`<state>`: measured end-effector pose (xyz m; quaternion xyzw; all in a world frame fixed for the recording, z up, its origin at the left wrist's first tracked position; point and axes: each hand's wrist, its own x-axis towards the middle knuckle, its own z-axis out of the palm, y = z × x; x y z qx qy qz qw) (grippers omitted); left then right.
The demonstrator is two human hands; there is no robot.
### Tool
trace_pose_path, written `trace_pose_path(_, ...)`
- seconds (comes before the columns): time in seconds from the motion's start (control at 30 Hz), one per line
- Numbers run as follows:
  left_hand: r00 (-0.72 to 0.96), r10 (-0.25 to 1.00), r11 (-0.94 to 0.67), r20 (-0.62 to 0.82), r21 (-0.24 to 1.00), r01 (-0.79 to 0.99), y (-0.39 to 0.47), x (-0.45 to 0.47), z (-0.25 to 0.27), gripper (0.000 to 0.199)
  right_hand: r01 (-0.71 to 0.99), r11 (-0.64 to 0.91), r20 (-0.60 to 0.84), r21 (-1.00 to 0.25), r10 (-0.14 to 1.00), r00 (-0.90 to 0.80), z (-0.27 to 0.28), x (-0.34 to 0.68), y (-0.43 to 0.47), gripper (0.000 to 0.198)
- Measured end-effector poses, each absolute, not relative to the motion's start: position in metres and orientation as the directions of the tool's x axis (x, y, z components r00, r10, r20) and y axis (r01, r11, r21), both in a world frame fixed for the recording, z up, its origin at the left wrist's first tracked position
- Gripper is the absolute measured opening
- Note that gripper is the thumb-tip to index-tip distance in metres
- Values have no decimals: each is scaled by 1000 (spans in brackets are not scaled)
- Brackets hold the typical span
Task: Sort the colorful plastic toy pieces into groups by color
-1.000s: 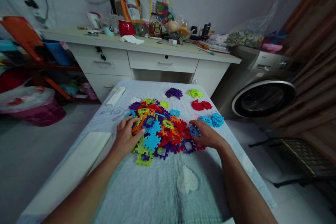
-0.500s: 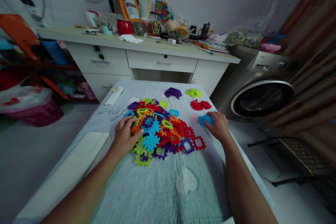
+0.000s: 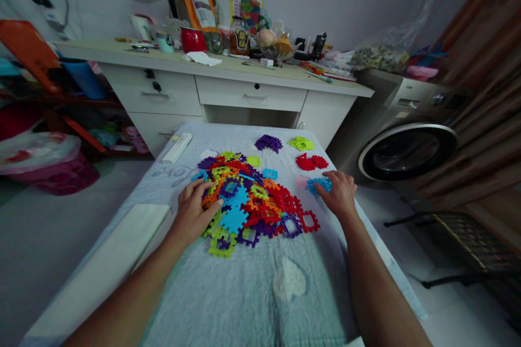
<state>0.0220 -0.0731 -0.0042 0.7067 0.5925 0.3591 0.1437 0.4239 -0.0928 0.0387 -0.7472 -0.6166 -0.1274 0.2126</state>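
From the head camera, a pale blue cloth (image 3: 244, 293) covers the counter in the lower middle of the frame, with a white heart shape printed near its centre. On it, at mid-frame, lies a mixed heap of plastic puzzle tiles (image 3: 252, 203) in orange, red, purple, blue and green, overlapping one another. The left hand (image 3: 193, 214) lies flat on the left edge of the heap, fingers loosely spread over the tiles and pinching nothing, which looks like a way to keep the heap from sliding. The right hand (image 3: 340, 195) is to the right of the heap, palm down, its fingertips on the small group of blue tiles (image 3: 319, 184); whether a tile is pinched under them cannot be told.

Above and right of the heap, the tiles sit in small groups by colour, apart from one another: purple tiles (image 3: 268, 143), light green tiles (image 3: 301, 144), red tiles (image 3: 311, 162), and the blue ones nearest the right hand. The grouping suggests sorting by colour, each set kept clear of the heap.

A white stick-shaped box (image 3: 177, 148) lies at the cloth's upper left. Behind, across the upper frame, a white desk (image 3: 248, 95) with drawers carries a red mug (image 3: 192, 40), jars and papers. A washing machine (image 3: 407, 146) stands at the right
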Motion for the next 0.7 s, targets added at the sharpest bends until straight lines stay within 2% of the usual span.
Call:
trace_pose_path(0.13,49,939,-265,341,623,736,-73,22,-2,45,976,27,480,-216,874,82,36,406,-91,31)
trace_pose_path(0.3,41,942,-253,332,626,738,-74,23,-2,47,935,224,406,-276,908,-97,28,373,-89,28)
trace_pose_path(0.5,47,935,-271,351,621,735,-73,22,-3,47,896,311,262,-317,937,-232,23,348,-91,38)
trace_pose_path(0.6,50,934,-274,353,620,735,-73,22,-3,47,878,319,205,-357,944,-260,25,344,-91,34)
trace_pose_path(0.7,52,936,-272,349,622,734,-73,23,-2,46,862,321,212,-393,943,-255,28,344,-90,28)
